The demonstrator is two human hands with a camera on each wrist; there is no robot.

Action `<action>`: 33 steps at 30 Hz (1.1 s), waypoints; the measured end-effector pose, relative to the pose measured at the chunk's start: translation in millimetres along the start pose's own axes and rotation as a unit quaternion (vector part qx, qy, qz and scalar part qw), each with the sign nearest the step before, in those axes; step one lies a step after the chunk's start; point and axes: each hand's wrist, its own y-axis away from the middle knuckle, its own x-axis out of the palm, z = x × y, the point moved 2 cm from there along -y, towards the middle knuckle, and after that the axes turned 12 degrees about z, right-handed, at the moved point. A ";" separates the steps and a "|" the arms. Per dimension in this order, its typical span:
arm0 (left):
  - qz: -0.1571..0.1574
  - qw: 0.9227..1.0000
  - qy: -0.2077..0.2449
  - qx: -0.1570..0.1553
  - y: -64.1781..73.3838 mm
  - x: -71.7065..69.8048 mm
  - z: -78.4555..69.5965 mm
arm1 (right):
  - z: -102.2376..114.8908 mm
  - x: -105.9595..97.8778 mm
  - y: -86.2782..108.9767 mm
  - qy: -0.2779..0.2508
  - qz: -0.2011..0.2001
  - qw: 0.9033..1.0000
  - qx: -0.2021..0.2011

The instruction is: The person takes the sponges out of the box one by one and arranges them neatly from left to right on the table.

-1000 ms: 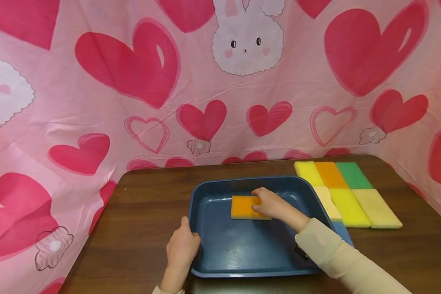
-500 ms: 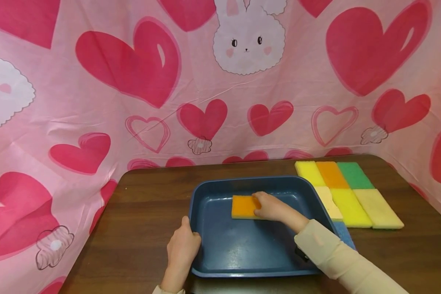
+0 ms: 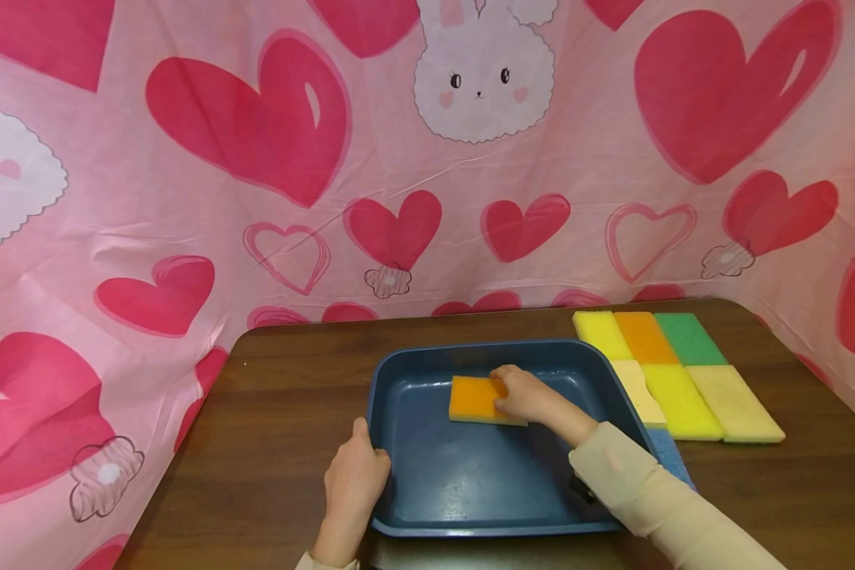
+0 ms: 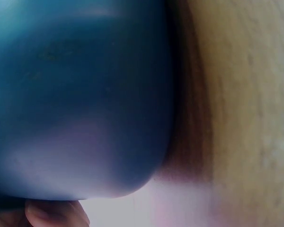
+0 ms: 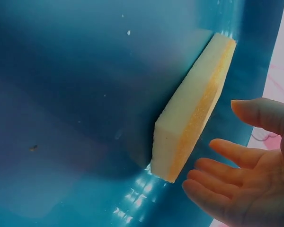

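A deep dark-blue rectangular pan (image 3: 484, 471) sits on the wooden table. My left hand (image 3: 356, 479) grips the pan's left rim; in the left wrist view only a few fingertips (image 4: 57, 213) show at the edge of the blue wall. Inside the pan, toward the back, lies a sponge (image 3: 472, 398) with an orange top and a pale underside. Over its right end is my right hand (image 3: 530, 396). The right wrist view shows that hand with fingers extended and thumb apart, a small gap between them and the sponge (image 5: 194, 113).
Several flat sponges lie in rows at the right: yellow (image 3: 602, 334), orange (image 3: 646, 338), green (image 3: 689, 338) and cream (image 3: 734, 404) ones. A blue piece (image 3: 673, 457) pokes out beside the pan's right wall. A pink heart-patterned cloth (image 3: 399, 142) hangs behind the table.
My right hand has shifted slightly on the sponge's right end, leaving more of its front right corner visible than half a second ago. The left hand and the pan stay in place.
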 end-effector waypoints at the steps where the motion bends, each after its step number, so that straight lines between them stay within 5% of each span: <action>1: 0.001 1.000 0.000 0.000 -0.1 -0.1 0.0 | -0.6 -0.3 -0.3 0.001 0.000 1.000 0.001; 17: -0.005 1.000 -0.001 0.001 -0.4 0.1 0.1 | -7.6 -2.2 -3.7 0.008 0.004 1.000 0.030; 33: -0.005 1.000 -0.002 0.003 0.3 0.0 0.3 | -11.5 -10.2 -0.6 -0.038 0.001 0.998 0.043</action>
